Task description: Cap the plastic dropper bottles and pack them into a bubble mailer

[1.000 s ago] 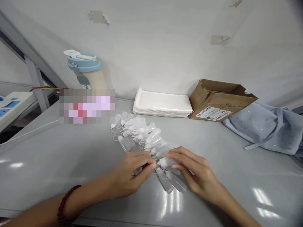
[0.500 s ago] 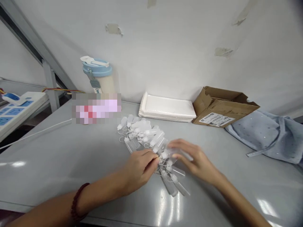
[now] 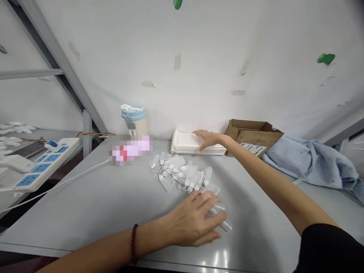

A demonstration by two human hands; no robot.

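Observation:
Small clear plastic dropper bottles [image 3: 193, 178] with white caps and looped tethers lie in a loose heap at mid-table. My left hand [image 3: 196, 220], wearing a dark red beaded bracelet, is over the near right end of the heap with its fingers spread. Its palm hides some bottles, and contact with them is unclear. Farther back, my right hand [image 3: 209, 139] reaches over a stack of white envelopes [image 3: 184, 140] by the wall. Its fingers are apart, with the fingertips and thumb at the top of the stack; no envelope is seen lifted.
Right of the stack are an open cardboard box [image 3: 250, 132] and a light blue cloth [image 3: 307, 163]. A cup with a blue lid [image 3: 133, 117] and a blurred-out pink item [image 3: 133, 149] stand left. A power strip [image 3: 45, 167] with a white cable [image 3: 82, 174] lies far left.
My right hand has left the bottles and moved back to the envelope stack. My left hand has gone from a pinch at the bottles to spread fingers, farther right. The view has tilted up.

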